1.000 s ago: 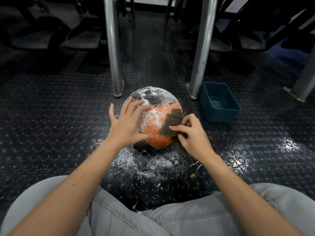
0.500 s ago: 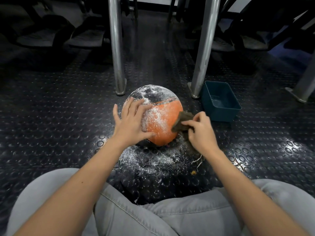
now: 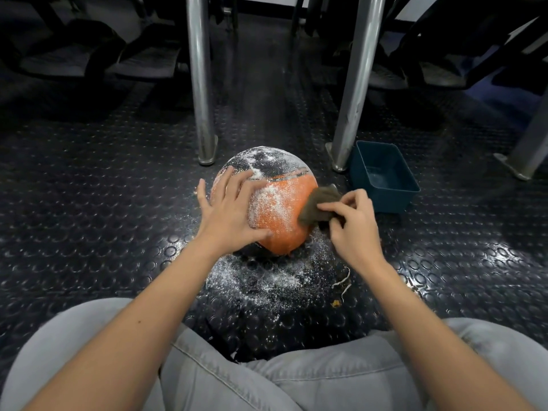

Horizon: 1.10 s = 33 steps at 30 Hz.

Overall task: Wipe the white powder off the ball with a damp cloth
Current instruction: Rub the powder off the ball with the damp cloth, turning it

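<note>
Brown cloth against powdered ball

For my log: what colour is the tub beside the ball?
Dark teal tub, seen in the head view.

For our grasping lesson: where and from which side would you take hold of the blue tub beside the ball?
Probably the near short rim of the blue tub, from above, thumb outside, fingers inside: it stands upright, open, and that thin wall faces the camera.
</note>
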### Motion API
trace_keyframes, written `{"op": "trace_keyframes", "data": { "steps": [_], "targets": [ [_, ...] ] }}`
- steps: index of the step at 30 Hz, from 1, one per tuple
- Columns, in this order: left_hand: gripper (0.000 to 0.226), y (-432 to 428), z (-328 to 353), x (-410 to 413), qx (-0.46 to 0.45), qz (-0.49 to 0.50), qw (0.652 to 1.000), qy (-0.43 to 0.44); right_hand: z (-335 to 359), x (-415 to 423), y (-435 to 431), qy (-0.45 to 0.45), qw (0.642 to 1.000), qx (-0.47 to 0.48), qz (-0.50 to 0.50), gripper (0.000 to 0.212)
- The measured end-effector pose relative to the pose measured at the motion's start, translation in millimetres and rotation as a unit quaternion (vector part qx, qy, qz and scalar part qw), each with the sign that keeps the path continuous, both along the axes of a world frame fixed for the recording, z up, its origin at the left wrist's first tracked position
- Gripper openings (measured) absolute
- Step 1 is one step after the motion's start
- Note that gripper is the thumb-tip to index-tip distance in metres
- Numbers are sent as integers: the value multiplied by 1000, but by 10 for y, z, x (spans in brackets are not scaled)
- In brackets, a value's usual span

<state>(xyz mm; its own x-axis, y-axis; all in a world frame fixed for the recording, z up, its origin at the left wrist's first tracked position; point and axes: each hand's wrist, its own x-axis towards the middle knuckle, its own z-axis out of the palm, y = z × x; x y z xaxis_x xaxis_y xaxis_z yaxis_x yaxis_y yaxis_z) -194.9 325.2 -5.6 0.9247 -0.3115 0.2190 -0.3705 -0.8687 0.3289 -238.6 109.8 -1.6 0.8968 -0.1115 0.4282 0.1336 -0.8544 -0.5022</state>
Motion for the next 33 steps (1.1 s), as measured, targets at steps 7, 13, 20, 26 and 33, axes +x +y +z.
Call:
{"op": "trace_keyframes", "data": {
  "steps": [7, 13, 20, 26, 33],
  "targets": [
    [85, 31, -21, -38, 1, -2, 1000, -11, -170, -82, 70, 43, 991, -54, 112, 28],
    [87, -26, -31, -45, 5, -7, 1000, -9, 48, -49, -54, -7, 999, -27, -16, 29],
    [88, -15, -34, -36, 12, 0, 1000, -11, -155, -79, -22, 90, 992, -74, 49, 31],
    [87, -38, -30, -26, 9, 4, 1000, -17, 87, -36, 58, -21, 999, 0, 27, 31],
    [86, -92, 11, -45, 37, -10, 999, -12, -100, 53, -114, 88, 994, -9, -60, 34]
  ]
}}
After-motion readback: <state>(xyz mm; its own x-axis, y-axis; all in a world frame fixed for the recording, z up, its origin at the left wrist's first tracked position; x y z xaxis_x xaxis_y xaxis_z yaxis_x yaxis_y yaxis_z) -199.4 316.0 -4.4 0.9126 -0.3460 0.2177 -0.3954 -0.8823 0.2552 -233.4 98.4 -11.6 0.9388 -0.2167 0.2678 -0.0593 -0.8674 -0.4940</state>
